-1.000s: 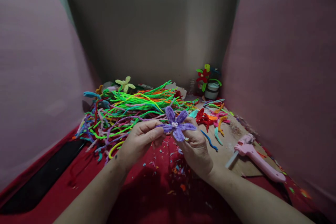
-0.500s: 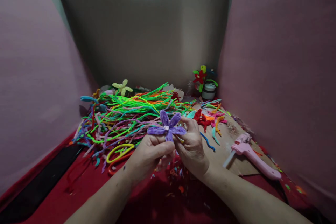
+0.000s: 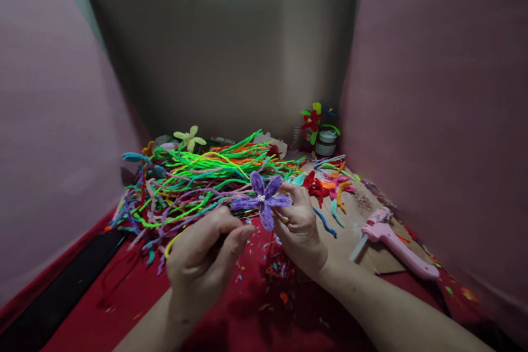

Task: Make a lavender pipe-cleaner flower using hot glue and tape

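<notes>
A purple pipe-cleaner flower [image 3: 271, 203] with several petals and a cluster of small white beads at its centre faces me. My right hand [image 3: 303, 231] pinches it from behind and the right; the fingers' exact hold is hidden by the petals. Apart from the flower, to its lower left, my left hand [image 3: 202, 258] is curled into a loose fist, thumb beside the index finger, with nothing visible in it. Behind that hand shows part of a yellow loop handle [image 3: 171, 245].
A heap of coloured pipe cleaners [image 3: 214, 168] spreads behind my hands. To the right, a pink glue gun [image 3: 396, 245] lies on a cardboard sheet [image 3: 350, 247]. A red pipe-cleaner flower [image 3: 317, 188], a lidded jar [image 3: 326, 144] and a yellow flower [image 3: 190, 137] stand farther back. Scraps dot the red cloth [image 3: 235, 308].
My left hand has let go of the purple flower and drawn back to the lower left, covering most of the yellow and red handles. My right hand still holds the flower nearly in place.
</notes>
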`<state>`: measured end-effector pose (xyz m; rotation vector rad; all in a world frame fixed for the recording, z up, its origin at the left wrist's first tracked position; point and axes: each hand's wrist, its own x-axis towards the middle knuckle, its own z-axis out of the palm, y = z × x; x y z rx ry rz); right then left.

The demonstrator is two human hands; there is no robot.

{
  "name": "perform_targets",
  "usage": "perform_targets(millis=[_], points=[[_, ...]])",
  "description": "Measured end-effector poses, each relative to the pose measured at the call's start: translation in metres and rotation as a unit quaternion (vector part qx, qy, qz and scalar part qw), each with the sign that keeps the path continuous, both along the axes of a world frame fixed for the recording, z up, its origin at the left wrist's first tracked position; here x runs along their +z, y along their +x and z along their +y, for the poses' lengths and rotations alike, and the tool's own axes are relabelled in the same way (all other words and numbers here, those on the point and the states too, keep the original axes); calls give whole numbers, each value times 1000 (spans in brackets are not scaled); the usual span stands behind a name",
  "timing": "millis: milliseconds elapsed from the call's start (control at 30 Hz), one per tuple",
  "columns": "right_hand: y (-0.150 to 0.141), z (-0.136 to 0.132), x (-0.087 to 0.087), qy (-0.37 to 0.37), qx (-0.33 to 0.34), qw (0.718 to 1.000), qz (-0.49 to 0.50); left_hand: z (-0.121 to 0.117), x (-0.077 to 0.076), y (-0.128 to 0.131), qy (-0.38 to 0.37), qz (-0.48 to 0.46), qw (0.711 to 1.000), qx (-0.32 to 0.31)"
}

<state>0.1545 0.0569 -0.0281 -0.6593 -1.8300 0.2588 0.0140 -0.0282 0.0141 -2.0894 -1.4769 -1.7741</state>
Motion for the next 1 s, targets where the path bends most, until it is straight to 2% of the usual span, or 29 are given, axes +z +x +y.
perform_targets(millis=[67,100,200,367,467,567,667,767,867,933,1000], points=[[0,0,-1,6,-6,1000,-5,1,-1,4,106,124,985,48],[0,0,-1,8,-6,1000,-6,4,-2,6,136,191,971,55],[-1,1,-5,25,-7,1000,4,14,-6,11,158,310,937,44],[-4,4,-12,45,-20,999,11,21,-12,13,125,381,915,39],[-6,5,-13,38,-21,999,17,21,-11,16,129,417,899,39],[-6,6,-14,38,-16,999,27,20,-6,19,130,420,898,34],[-4,7,-13,40,-5,999,25,15,1,18,130,382,915,14],[-2,6,-10,14,15,1000,11,7,7,12,136,294,946,-2],[-3,3,-4,-54,56,995,61,5,10,3,125,148,980,47],[-5,1,2,-142,109,973,145,11,9,-4,88,11,990,108],[-7,1,7,-256,163,927,222,21,6,-9,17,-118,983,142]])
